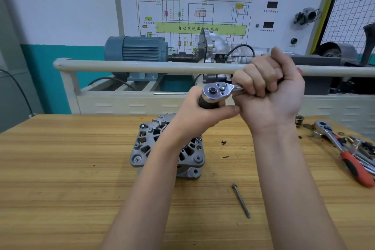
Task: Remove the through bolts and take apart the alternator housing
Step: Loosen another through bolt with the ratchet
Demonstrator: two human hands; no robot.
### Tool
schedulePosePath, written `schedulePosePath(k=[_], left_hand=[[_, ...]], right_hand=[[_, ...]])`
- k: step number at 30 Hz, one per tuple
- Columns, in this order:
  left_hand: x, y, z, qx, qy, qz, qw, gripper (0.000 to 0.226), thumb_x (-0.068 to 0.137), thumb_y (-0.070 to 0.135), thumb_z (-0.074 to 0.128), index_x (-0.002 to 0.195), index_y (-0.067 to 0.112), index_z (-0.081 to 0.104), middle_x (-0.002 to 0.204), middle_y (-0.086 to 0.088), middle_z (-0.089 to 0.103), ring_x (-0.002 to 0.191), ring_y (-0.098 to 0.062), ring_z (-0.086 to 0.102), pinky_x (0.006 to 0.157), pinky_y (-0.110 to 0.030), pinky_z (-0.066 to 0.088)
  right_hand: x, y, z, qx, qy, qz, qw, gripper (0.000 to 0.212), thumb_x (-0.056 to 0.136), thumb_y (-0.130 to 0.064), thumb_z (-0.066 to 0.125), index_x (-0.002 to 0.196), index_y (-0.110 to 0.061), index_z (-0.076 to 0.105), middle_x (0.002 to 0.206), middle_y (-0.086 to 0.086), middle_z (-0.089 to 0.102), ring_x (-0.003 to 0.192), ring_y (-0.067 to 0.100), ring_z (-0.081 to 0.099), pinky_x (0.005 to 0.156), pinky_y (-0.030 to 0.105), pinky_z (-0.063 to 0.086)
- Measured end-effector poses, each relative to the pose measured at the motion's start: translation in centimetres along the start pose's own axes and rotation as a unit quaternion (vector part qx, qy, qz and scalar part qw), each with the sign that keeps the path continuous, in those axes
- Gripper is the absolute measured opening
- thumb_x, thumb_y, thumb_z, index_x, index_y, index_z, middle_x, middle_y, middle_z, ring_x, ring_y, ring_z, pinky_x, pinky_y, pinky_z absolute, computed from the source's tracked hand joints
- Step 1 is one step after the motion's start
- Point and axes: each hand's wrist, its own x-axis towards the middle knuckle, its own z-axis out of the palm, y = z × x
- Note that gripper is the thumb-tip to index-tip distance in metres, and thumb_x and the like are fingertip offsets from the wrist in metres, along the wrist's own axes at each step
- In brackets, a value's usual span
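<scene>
Wooden bench (pixel 60 168) bears a grey, vented alternator housing (pixel 146 144), seemingly still assembled.

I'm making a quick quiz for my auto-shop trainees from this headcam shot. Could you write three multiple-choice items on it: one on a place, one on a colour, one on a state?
1. Where does the loose through bolt lie?
A. On the wooden table, right of the alternator
B. On top of the alternator
C. In the left hand

2. What colour is the grip of the spare ratchet lying at the table's right edge?
A. Blue
B. Red-orange
C. Green

3. What are the hands doing?
A. Both rest flat on the table
B. Both hold the ratchet wrench above the alternator
C. One lifts the alternator

Answers:
1. A: the bolt lies flat on the wood, apart from the housing.
2. B: its handle shows red-orange.
3. B: the left hand grips the dark socket under the head, and the right hand is wrapped round the handle.
</scene>
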Motion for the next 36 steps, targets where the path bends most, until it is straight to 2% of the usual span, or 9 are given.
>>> schedulePosePath(k=[5, 8, 14, 18, 21, 25, 28, 32, 36], left_hand=[[0.7, -0.2, 1.1, -0.021, 0.167, 0.02, 0.986, 0.044, 0.073, -0.009, 0.057, 0.047, 0.017, 0.034, 0.043, 0.009, 0.029, 0.043, -0.009, 0.023, 0.042, -0.02, 0.02], [0.9, -0.4, 1.2, -0.029, 0.202, 0.01, 0.979, 0.049, 0.072, -0.008, 0.059, 0.046, 0.023, 0.033, 0.044, 0.009, 0.029, 0.043, -0.008, 0.022, 0.042, -0.02, 0.019], [-0.1, 0.0, -1.3, 0.043, -0.051, 0.024, 0.997, 0.031, 0.074, 0.006, 0.064, 0.049, 0.012, 0.047, 0.041, 0.0, 0.043, 0.039, -0.018, 0.036, 0.046, -0.023, 0.032], [-0.2, 0.3, -0.6, 0.032, -0.079, -0.008, 0.996, 0.03, 0.074, 0.004, 0.062, 0.053, 0.008, 0.041, 0.044, -0.001, 0.034, 0.039, -0.015, 0.029, 0.044, -0.023, 0.027], [0.1, 0.4, 0.0, 0.011, -0.021, 0.001, 1.0, 0.028, 0.071, 0.003, 0.056, 0.054, 0.013, 0.037, 0.043, 0.008, 0.029, 0.038, -0.008, 0.024, 0.043, -0.019, 0.024], [0.7, -0.1, 1.2, -0.024, 0.171, 0.014, 0.985, 0.038, 0.076, -0.004, 0.058, 0.053, 0.016, 0.035, 0.045, 0.005, 0.03, 0.044, -0.01, 0.023, 0.044, -0.022, 0.02], [0.9, -0.4, 1.5, -0.046, 0.223, 0.013, 0.974, 0.035, 0.069, 0.003, 0.058, 0.05, 0.02, 0.035, 0.044, 0.005, 0.03, 0.046, -0.011, 0.023, 0.045, -0.025, 0.019], [0.4, -0.3, 0.0, 0.004, 0.078, 0.026, 0.997, 0.03, 0.067, 0.004, 0.059, 0.048, 0.011, 0.037, 0.044, 0.004, 0.034, 0.041, -0.012, 0.026, 0.045, -0.022, 0.024], [-0.1, 0.0, -0.8, 0.013, -0.066, 0.009, 0.998, 0.029, 0.075, 0.005, 0.063, 0.053, 0.005, 0.044, 0.042, 0.001, 0.038, 0.038, -0.018, 0.033, 0.044, -0.023, 0.032]], right_hand=[[-1.3, 1.8, 1.2, -0.078, 0.061, -0.175, 0.98, 0.052, 0.097, -0.015, 0.036, 0.045, -0.017, 0.03, 0.036, -0.004, 0.021, 0.033, 0.01, 0.016, 0.037, 0.022, 0.022], [-1.4, 2.7, 1.3, -0.097, 0.043, -0.195, 0.975, 0.054, 0.097, -0.015, 0.034, 0.043, -0.017, 0.03, 0.035, -0.004, 0.022, 0.033, 0.01, 0.017, 0.039, 0.022, 0.023], [0.0, 0.3, 0.0, -0.01, -0.03, 0.029, 0.999, 0.045, 0.091, -0.016, 0.039, 0.046, -0.017, 0.033, 0.039, -0.004, 0.021, 0.038, 0.009, 0.014, 0.04, 0.023, 0.021], [0.2, -0.3, -0.5, 0.044, -0.039, 0.085, 0.995, 0.04, 0.092, -0.016, 0.039, 0.053, -0.021, 0.028, 0.042, -0.005, 0.019, 0.038, 0.01, 0.015, 0.042, 0.024, 0.018], [-0.2, -0.1, 0.2, 0.017, 0.009, 0.014, 1.0, 0.045, 0.089, -0.015, 0.04, 0.045, -0.018, 0.031, 0.036, -0.003, 0.021, 0.036, 0.009, 0.012, 0.038, 0.022, 0.019], [-1.7, 1.6, 1.1, -0.066, 0.073, -0.163, 0.982, 0.049, 0.093, -0.014, 0.037, 0.045, -0.017, 0.031, 0.037, -0.004, 0.022, 0.034, 0.01, 0.016, 0.037, 0.023, 0.022], [-2.0, 2.5, 1.2, -0.087, 0.067, -0.19, 0.976, 0.05, 0.095, -0.015, 0.035, 0.046, -0.017, 0.03, 0.038, -0.003, 0.022, 0.035, 0.011, 0.017, 0.039, 0.024, 0.024], [-1.0, 0.9, 0.6, -0.083, 0.024, -0.084, 0.993, 0.048, 0.091, -0.016, 0.039, 0.043, -0.016, 0.034, 0.037, -0.003, 0.024, 0.036, 0.01, 0.016, 0.039, 0.023, 0.023], [-0.3, -0.4, -0.4, 0.009, -0.017, 0.027, 0.999, 0.044, 0.089, -0.016, 0.041, 0.046, -0.015, 0.032, 0.043, -0.006, 0.017, 0.04, 0.009, 0.011, 0.043, 0.021, 0.017]])
